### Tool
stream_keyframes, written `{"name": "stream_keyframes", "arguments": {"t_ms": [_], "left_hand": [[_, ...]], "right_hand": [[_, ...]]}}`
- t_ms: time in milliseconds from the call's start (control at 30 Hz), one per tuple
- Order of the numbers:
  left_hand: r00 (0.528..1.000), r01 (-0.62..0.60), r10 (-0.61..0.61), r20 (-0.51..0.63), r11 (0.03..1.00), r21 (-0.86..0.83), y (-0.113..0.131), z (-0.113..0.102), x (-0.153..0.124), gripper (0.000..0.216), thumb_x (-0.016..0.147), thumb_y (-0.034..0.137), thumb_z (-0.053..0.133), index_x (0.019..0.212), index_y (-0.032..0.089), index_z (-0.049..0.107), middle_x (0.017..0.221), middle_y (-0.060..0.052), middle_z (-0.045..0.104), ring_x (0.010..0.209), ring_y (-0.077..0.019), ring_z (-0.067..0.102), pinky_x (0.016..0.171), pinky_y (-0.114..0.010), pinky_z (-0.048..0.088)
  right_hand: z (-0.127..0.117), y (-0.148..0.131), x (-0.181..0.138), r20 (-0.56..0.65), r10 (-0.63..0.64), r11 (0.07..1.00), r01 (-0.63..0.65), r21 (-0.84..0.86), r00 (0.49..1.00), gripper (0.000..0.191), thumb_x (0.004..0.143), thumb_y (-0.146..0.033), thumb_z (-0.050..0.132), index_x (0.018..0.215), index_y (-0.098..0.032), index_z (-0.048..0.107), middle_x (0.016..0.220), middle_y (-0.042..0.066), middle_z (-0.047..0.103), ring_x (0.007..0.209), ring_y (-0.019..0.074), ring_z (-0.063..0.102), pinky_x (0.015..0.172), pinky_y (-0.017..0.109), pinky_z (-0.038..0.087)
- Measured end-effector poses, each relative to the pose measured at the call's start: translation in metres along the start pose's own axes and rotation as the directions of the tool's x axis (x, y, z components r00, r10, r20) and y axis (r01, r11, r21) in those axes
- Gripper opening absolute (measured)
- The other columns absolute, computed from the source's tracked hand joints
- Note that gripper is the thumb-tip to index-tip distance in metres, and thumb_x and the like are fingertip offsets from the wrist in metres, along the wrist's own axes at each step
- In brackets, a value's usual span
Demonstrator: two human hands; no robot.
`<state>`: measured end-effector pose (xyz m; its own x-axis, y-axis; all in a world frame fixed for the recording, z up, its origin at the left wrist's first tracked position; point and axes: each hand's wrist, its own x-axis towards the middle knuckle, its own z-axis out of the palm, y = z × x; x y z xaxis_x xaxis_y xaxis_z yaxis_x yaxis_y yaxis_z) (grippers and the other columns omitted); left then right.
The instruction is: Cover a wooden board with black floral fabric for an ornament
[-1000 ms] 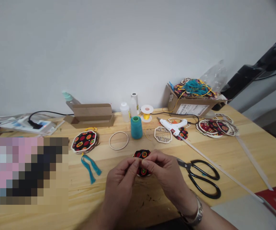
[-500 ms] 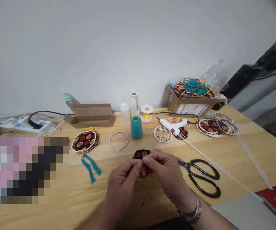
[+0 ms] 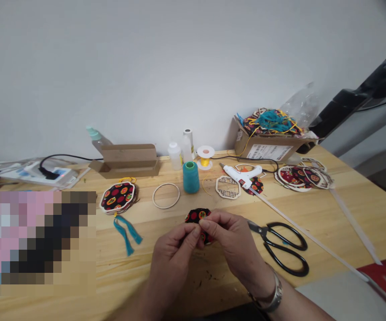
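My left hand (image 3: 172,254) and my right hand (image 3: 232,243) meet close together over the near middle of the table, thumb and forefinger of each pinched. What sits between the fingertips is too small to make out. Right behind the fingers is a round piece of black fabric (image 3: 196,216) with red and orange flower patterns, partly covered by both hands; whether they touch it I cannot tell. To the right of my right hand lie black-handled scissors (image 3: 263,232), their blade tips hidden behind it. A wooden ring (image 3: 166,196) and a cone of teal thread (image 3: 191,178) stand beyond the hands.
Left lies a stack of framed fabric pieces (image 3: 118,196) with a teal tassel (image 3: 128,236). Farther right are a lattice frame (image 3: 228,187), a white glue gun (image 3: 242,176) with a long glue stick, more frames (image 3: 295,178) and a full cardboard box (image 3: 266,149). A yellow-cord spool (image 3: 205,157) stands behind.
Both hands keep their pinch above the fabric, with only a slight shift of the fingers. Everything else on the table stays in place.
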<state>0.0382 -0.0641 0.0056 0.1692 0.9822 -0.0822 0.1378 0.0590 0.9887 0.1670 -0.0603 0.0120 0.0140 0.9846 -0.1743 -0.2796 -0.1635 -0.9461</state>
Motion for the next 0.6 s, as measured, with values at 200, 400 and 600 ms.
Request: {"name": "stream_keyframes", "arguments": {"t_ms": [200,400,600], "left_hand": [[1.0,0.025,-0.025,0.012,1.0,-0.009,-0.0015,0.0003,0.0005,0.019,0.08,0.029,0.056,0.066,0.017,0.062,0.058,0.003,0.055,0.06,-0.0119,0.051,0.059,-0.021,0.04],[0.999,0.03,-0.03,0.028,0.999,-0.014,0.0003,0.0005,-0.0002,0.019,0.08,0.029,0.055,0.069,0.017,0.064,0.06,0.002,0.055,0.061,-0.0121,0.05,0.059,-0.021,0.038],[0.998,0.04,-0.036,0.045,0.995,-0.089,0.0031,0.001,-0.0013,0.026,0.083,0.03,0.051,0.062,0.018,0.058,0.058,0.003,0.05,0.059,-0.011,0.046,0.058,-0.02,0.036]], "right_hand": [[0.0004,0.0007,0.0012,0.015,0.02,1.0,-0.02,0.022,1.0,0.017,0.07,-0.021,0.065,0.055,-0.015,0.061,0.047,-0.004,0.056,0.047,0.0071,0.05,0.048,0.019,0.038],[-0.0011,-0.0021,-0.0003,0.05,-0.01,1.0,0.011,-0.018,0.999,0.017,0.073,-0.02,0.062,0.057,-0.015,0.059,0.048,-0.004,0.056,0.048,0.0066,0.05,0.05,0.018,0.037],[-0.001,-0.0037,0.0001,0.055,-0.023,0.997,0.027,-0.067,0.998,0.02,0.074,-0.02,0.06,0.056,-0.015,0.057,0.049,-0.004,0.055,0.051,0.0072,0.048,0.053,0.02,0.037]]}}
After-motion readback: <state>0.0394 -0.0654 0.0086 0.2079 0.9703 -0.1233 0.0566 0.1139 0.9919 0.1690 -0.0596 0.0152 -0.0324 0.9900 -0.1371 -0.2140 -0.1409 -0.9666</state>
